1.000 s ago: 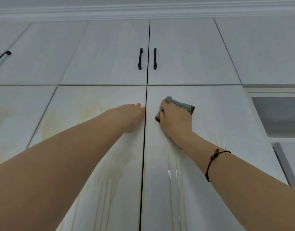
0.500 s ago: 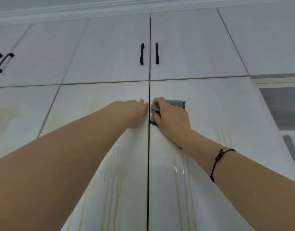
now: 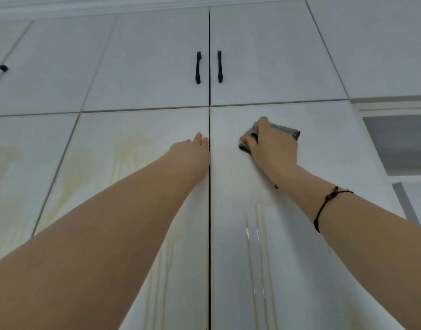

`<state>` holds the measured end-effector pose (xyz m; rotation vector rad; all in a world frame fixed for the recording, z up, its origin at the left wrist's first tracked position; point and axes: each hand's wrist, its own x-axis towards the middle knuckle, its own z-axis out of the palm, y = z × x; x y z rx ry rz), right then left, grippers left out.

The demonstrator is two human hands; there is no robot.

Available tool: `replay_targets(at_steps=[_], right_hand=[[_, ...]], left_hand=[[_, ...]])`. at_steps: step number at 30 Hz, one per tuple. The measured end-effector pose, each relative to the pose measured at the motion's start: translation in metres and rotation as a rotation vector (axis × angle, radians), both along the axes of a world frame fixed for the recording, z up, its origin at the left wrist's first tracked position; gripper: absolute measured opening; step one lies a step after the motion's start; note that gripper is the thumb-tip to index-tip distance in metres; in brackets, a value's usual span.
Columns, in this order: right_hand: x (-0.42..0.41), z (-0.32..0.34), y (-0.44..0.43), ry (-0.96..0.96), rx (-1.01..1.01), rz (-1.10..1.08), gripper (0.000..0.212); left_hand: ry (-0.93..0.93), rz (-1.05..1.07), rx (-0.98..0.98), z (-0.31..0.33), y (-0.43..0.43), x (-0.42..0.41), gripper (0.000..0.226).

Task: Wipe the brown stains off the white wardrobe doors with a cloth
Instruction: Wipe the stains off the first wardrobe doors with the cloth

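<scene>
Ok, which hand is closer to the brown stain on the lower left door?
Left. The left hand rests on that door, just right of the stain; the right hand grips the cloth on the neighbouring door, past the gap.

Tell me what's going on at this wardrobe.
A person is wiping the doors. The right hand grips a cloth against the right door, near its top. The left hand rests flat on the left door beside the centre gap. Brown stains show there, and streaks run lower down the right door.
</scene>
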<state>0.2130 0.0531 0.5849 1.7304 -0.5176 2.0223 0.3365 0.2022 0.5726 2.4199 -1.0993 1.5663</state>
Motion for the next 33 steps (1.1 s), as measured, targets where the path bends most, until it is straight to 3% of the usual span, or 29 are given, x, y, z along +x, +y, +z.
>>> replay_targets(at_steps=[2, 6, 8, 13, 15, 18, 22, 27, 30, 33], right_hand=[[0.016, -0.034, 0.008, 0.156, -0.098, -0.033, 0.030], [0.028, -0.100, 0.007, 0.573, -0.477, -0.163, 0.037], [0.012, -0.075, -0.002, 0.527, -0.485, -0.248, 0.037], [-0.027, 0.019, -0.030, -0.100, 0.080, -0.196, 0.033], [-0.014, 0.031, -0.029, -0.174, 0.155, -0.209, 0.029], [0.010, 0.038, -0.010, -0.152, 0.098, -0.216, 0.024], [0.050, 0.027, 0.025, 0.079, -0.081, -0.181, 0.019], [0.061, -0.026, 0.035, 0.246, -0.133, -0.109, 0.025], [0.042, -0.088, 0.022, 0.379, -0.308, -0.135, 0.023], [0.014, -0.089, -0.004, 0.299, -0.281, -0.171, 0.022]], left_hand=[[0.021, -0.003, -0.034, -0.004, -0.002, -0.004, 0.085], [0.023, 0.079, -0.013, -0.008, -0.001, -0.010, 0.104], [0.015, 0.090, -0.005, -0.009, 0.001, -0.011, 0.103], [0.094, 0.097, 0.018, -0.008, 0.000, -0.013, 0.100], [0.139, 0.117, 0.056, -0.004, 0.001, -0.018, 0.096], [0.151, 0.172, 0.141, 0.004, 0.007, -0.027, 0.087], [0.123, 0.198, 0.164, 0.007, 0.009, -0.027, 0.087], [0.148, 0.114, 0.072, -0.001, 0.000, -0.017, 0.094], [0.090, 0.088, 0.027, -0.006, -0.001, -0.012, 0.096], [0.039, 0.109, -0.035, -0.013, -0.002, -0.014, 0.089]])
